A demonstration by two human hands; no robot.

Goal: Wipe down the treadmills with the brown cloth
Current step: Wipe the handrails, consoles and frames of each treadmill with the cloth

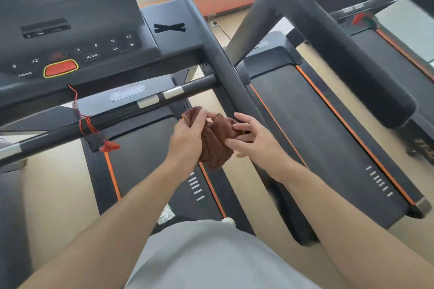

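hands: left [187, 134] grips brown cloth [217, 143] | right [253, 138] apparently touching it

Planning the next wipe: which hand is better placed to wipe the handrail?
Probably the left hand: it already grips the brown cloth. The right hand only touches it with loose fingers. The handrail lies just above both.

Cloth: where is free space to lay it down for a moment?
The belt left of the cloth is bare between its orange stripes. The right belt is bare too. The crossbar is crowded by the red cord.
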